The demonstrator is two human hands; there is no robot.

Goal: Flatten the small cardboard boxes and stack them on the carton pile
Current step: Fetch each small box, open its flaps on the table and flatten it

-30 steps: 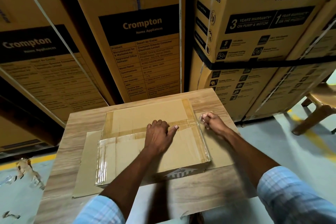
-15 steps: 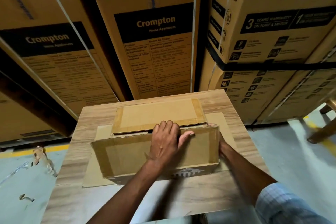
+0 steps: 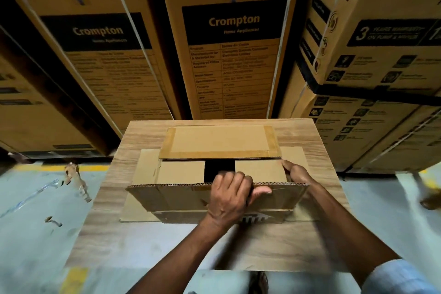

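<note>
A small brown cardboard box (image 3: 176, 198) stands on a wood-patterned table (image 3: 274, 243), on top of a flat cardboard sheet (image 3: 136, 212). Its top is open: the far flap (image 3: 219, 142) lies folded back, two inner flaps (image 3: 182, 172) lie flat with a dark gap between them. My left hand (image 3: 230, 198) grips the upright near flap at its top edge, fingers over it and thumb on the front. My right hand (image 3: 294, 173) holds the box's right end at the right inner flap.
Tall Crompton appliance cartons (image 3: 232, 55) stand close behind the table, left to right. Torn tape and cardboard scraps (image 3: 76, 181) lie on the grey floor at left. A brown chair leg (image 3: 429, 200) shows blurred at the right edge.
The box's top flaps have been opened: the far flap folded back, the near flap raised by my left hand. My right hand moved from the tape at the right edge onto the box's right end.
</note>
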